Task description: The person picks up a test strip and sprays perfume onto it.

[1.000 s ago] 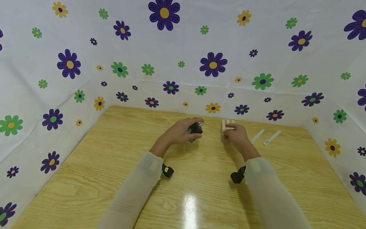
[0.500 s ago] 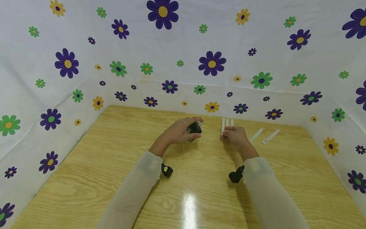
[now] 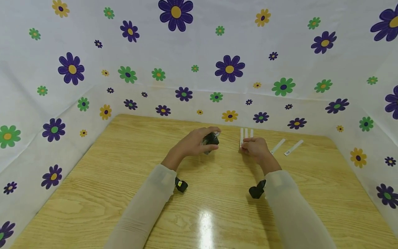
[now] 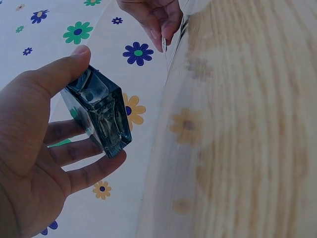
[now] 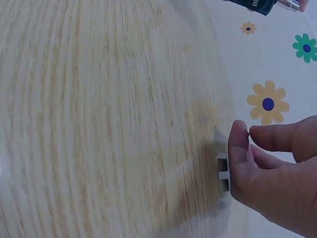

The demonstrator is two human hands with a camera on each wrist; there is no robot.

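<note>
My left hand (image 3: pixel 194 142) holds a dark glass perfume bottle (image 3: pixel 210 139) raised over the table, thumb on one side and fingers on the other. Its faceted, tinted base (image 4: pixel 111 116) fills the middle of the left wrist view. A silver spray nozzle (image 5: pixel 288 5) and part of a label show at the top of the right wrist view. With thumb and fingertips, my right hand (image 3: pixel 256 148) pinches a narrow white paper strip (image 3: pixel 241 135), the leftmost of a row. Two more strips (image 3: pixel 251 132) stand beside it, partly hidden by the fingers.
Right of my right hand, two white strips (image 3: pixel 293 147) with small printed ends lie slanted on the wooden table (image 3: pixel 149 148). A flower-printed white cloth (image 3: pixel 199 45) encloses the back and sides. Dark cameras (image 3: pixel 181 185) sit at both wrists.
My right hand has drawn slightly toward me, and more of the leftmost strip now shows beyond the fingers. The left hand keeps the bottle in about the same place.
</note>
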